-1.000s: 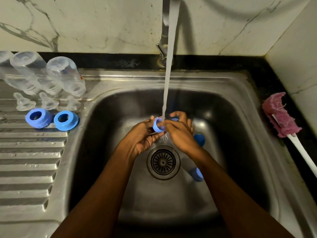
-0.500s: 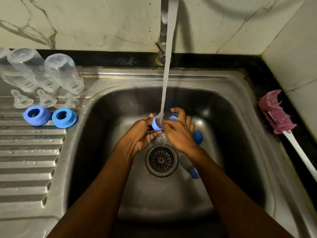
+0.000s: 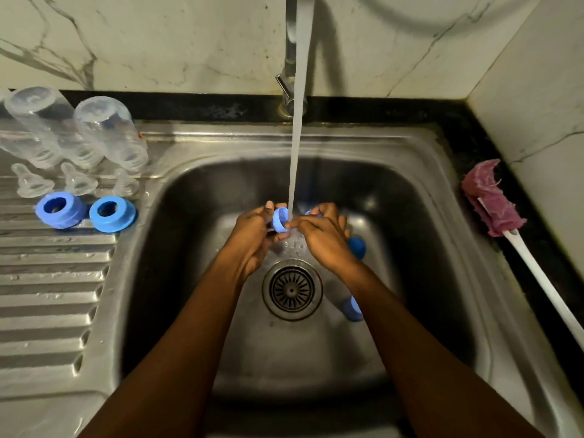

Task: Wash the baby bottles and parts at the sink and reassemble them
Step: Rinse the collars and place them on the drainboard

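1. Presently, nearest to me, two blue parts lie loose in the sink (image 3: 426, 279): one cap (image 3: 350, 308) beside the drain (image 3: 292, 289), and a second cap (image 3: 358, 246) just past the right wrist. I judge both still to be washed.
2. The left hand (image 3: 252, 238) curls round a blue ring (image 3: 279, 220), which is held at the foot of the water stream (image 3: 297, 153). The right hand (image 3: 325, 238) pinches the ring's edge with its fingertips. A sliver of blue behind the right fingers I cannot identify.
3. Change noted: over the last second the ring has barely moved and both grips are unaltered. I read this as rinsing still under way.
4. Further left, the draining board (image 3: 47, 295) carries two spare rings (image 3: 60, 210), three teats (image 3: 77, 183) and, behind them, bottles (image 3: 110, 131) standing mouth-down. Nothing has been added there.
5. Far right, a brush (image 3: 493, 200) lies on the table (image 3: 458, 137). The tap (image 3: 289, 74) is running.
6. Finding: reassembly has not begun.
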Action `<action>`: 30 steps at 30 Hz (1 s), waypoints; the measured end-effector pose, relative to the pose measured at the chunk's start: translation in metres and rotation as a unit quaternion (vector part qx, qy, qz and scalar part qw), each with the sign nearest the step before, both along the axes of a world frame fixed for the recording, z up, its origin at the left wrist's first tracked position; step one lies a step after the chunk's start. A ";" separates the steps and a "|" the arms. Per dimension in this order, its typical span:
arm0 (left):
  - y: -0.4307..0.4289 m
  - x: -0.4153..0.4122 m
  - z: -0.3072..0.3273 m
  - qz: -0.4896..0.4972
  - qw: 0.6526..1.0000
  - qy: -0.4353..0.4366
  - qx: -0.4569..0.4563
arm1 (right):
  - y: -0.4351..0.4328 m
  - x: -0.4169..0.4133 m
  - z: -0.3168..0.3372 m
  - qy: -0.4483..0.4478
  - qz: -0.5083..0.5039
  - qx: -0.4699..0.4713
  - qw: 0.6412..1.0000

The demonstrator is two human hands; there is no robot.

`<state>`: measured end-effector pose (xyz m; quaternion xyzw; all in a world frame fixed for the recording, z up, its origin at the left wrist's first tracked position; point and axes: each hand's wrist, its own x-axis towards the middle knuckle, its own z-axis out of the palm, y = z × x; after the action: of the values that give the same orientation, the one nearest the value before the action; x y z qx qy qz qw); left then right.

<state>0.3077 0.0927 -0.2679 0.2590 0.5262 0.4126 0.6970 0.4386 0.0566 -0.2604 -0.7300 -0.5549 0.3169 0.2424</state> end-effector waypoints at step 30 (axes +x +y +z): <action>-0.102 -0.043 0.083 -0.053 0.847 0.470 0.243 | -0.050 -0.029 0.066 0.183 -0.003 0.032 0.983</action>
<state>0.2647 -0.0092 -0.1853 0.6104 0.6591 0.3189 0.3022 0.4097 0.0062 -0.1947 -0.6533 -0.5088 0.4263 0.3641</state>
